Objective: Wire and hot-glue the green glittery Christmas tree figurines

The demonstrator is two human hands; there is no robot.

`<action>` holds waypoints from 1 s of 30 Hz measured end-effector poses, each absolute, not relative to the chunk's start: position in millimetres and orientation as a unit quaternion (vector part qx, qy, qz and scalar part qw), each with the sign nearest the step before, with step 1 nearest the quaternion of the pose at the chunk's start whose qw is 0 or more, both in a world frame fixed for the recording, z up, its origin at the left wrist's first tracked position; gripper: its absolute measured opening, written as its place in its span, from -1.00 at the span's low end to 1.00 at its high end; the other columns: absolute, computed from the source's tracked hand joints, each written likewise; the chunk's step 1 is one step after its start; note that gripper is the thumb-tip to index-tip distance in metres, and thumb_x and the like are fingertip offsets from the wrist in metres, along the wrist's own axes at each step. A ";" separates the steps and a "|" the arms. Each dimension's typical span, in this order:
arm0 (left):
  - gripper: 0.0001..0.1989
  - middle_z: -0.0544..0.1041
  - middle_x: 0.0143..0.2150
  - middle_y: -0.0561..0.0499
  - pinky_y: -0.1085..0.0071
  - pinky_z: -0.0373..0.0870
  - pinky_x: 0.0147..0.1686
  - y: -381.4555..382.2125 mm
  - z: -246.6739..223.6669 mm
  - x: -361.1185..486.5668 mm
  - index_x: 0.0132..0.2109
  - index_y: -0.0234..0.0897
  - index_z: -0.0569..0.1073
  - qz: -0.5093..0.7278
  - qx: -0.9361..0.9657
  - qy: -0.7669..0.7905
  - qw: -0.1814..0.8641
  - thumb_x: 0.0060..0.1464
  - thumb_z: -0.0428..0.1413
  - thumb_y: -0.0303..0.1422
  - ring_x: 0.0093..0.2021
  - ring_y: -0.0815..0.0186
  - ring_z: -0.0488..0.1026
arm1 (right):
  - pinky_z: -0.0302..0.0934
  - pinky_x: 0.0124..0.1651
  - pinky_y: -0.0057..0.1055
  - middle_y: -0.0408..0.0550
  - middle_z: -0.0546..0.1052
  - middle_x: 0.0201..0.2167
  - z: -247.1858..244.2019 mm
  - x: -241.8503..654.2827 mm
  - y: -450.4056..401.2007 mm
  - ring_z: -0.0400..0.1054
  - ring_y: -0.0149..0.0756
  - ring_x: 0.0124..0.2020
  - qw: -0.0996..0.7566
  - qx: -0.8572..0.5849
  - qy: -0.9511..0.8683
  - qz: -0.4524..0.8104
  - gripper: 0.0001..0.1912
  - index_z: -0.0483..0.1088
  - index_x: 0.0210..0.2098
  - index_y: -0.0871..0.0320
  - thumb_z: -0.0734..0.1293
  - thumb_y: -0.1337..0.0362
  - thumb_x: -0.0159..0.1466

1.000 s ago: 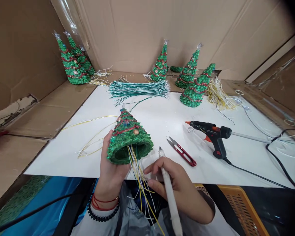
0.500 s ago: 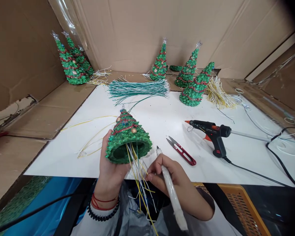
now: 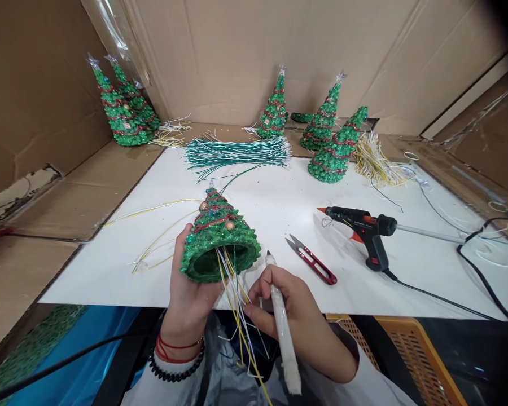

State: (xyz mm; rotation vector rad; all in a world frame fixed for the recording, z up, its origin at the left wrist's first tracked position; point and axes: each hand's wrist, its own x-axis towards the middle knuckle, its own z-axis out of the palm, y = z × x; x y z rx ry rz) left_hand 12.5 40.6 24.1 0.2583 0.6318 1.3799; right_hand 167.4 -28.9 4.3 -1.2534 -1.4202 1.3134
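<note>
A small green Christmas tree (image 3: 220, 228) with red garland and gold balls is tilted so its hollow base faces me. My left hand (image 3: 190, 299) is wrapped round its left side and underside. Yellow, white and green wires (image 3: 236, 299) hang out of the hollow base. Beside them, my right hand (image 3: 279, 299) has a white taped stick (image 3: 285, 338) with a dark tip held in its curled fingers. The thumb and fingertips of that hand touch the wires' right edge; whether they pinch one is hard to tell.
Red-handled snips (image 3: 313, 262) and a black glue gun (image 3: 368, 225) with its cord lie to the right. Behind are a green-white wire bundle (image 3: 239, 152), more trees (image 3: 332, 149) and yellow-white wires (image 3: 375, 160). Loose wires (image 3: 152, 242) lie left. An orange basket (image 3: 423, 361) stands below the table's edge.
My right hand has moved slightly left, closer in among the hanging wires, and the white stick has swung to a steeper angle. My left hand and the tree have barely shifted.
</note>
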 end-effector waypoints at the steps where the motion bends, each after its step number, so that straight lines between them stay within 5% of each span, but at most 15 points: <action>1: -0.64 0.71 -0.26 -0.05 0.32 0.61 0.03 40.6 24.7 12.8 -0.19 -0.25 0.64 0.623 0.116 0.288 0.718 0.36 0.01 -0.19 -0.21 0.30 0.65 | 0.15 -0.26 -0.34 -0.19 0.54 -0.40 5.4 168.1 -28.7 0.33 -0.26 -0.36 0.407 -0.495 -0.562 0.523 -0.71 0.16 -0.43 0.01 0.41 0.37 0.11; 10: -0.58 0.71 -0.31 -0.05 0.29 0.63 -0.03 40.4 34.1 15.5 -0.25 -0.23 0.64 0.623 0.072 0.324 0.709 0.38 -0.05 -0.18 -0.31 0.30 0.65 | 0.09 -0.39 -0.41 -0.28 0.35 -0.47 8.2 165.5 -30.4 0.16 -0.37 -0.47 0.422 -0.478 -0.537 0.552 -0.78 0.14 -0.39 0.01 0.34 0.31 0.19; 15: -0.55 0.71 -0.30 -0.06 0.28 0.64 -0.05 40.5 34.9 16.5 -0.25 -0.25 0.64 0.617 0.077 0.337 0.707 0.40 -0.09 -0.19 -0.32 0.29 0.64 | -0.02 -0.46 -0.43 -0.34 0.28 -0.57 8.5 151.4 -31.9 0.05 -0.41 -0.55 0.421 -0.500 -0.510 0.560 -0.64 0.14 -0.43 0.01 0.47 0.25 0.11; 22: -0.52 0.69 -0.30 -0.05 0.25 0.61 0.02 41.2 36.5 17.5 -0.25 -0.26 0.63 0.623 0.076 0.318 0.711 0.41 -0.13 -0.20 -0.29 0.28 0.64 | -0.02 -0.43 -0.43 -0.31 0.32 -0.55 3.4 148.3 -29.8 0.11 -0.38 -0.51 0.443 -0.507 -0.503 0.541 -0.67 0.17 -0.44 0.01 0.45 0.37 0.05; 30: -0.56 0.71 -0.30 -0.02 0.27 0.62 -0.02 39.2 40.5 17.5 -0.22 -0.22 0.62 0.612 0.052 0.323 0.720 0.41 -0.11 -0.20 -0.33 0.30 0.63 | 0.17 -0.31 -0.38 -0.24 0.45 -0.51 14.2 166.3 -27.3 0.31 -0.34 -0.44 0.461 -0.429 -0.442 0.639 -0.61 0.10 -0.41 0.01 0.40 0.06 0.28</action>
